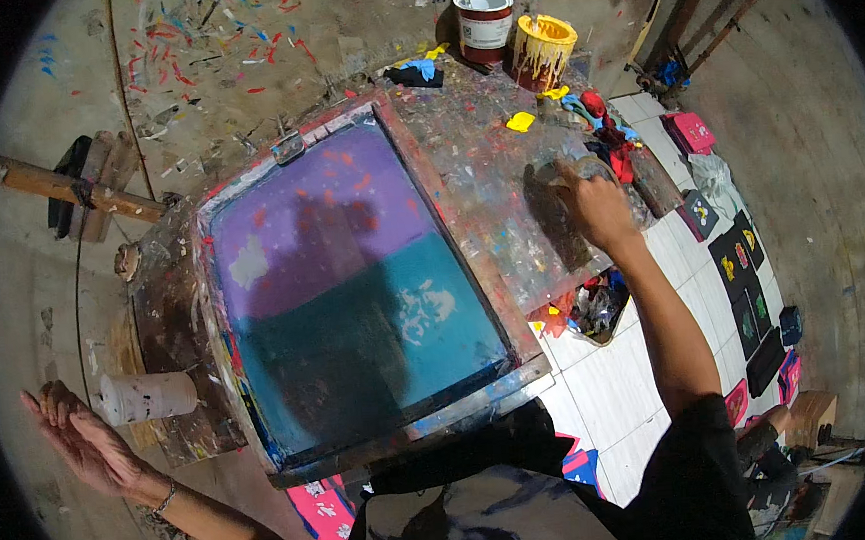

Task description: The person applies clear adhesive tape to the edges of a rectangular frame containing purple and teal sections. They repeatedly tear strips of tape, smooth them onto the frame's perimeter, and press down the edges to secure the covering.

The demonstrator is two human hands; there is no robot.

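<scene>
A wooden-framed printing screen (327, 262), its mesh purple at the top and teal below, lies on a paint-stained table (471, 169) before me. Left of it, my left hand (83, 441) is raised with its fingers apart and nothing in them, beside a stained white plastic container (148, 397). Over the table right of the screen, my right hand (597, 202) extends a finger towards a round, see-through object (589, 169), perhaps a tape roll. Whether this hand holds it is unclear. Coloured rags (611, 133) lie just beyond that hand.
An open grey paint can (486, 29) and a dripping yellow paint can (544, 51) stand at the table's far edge. Printed dark fabric pieces (737, 267) lie on white tiles at the right. A wooden beam (73, 188) juts in at the left.
</scene>
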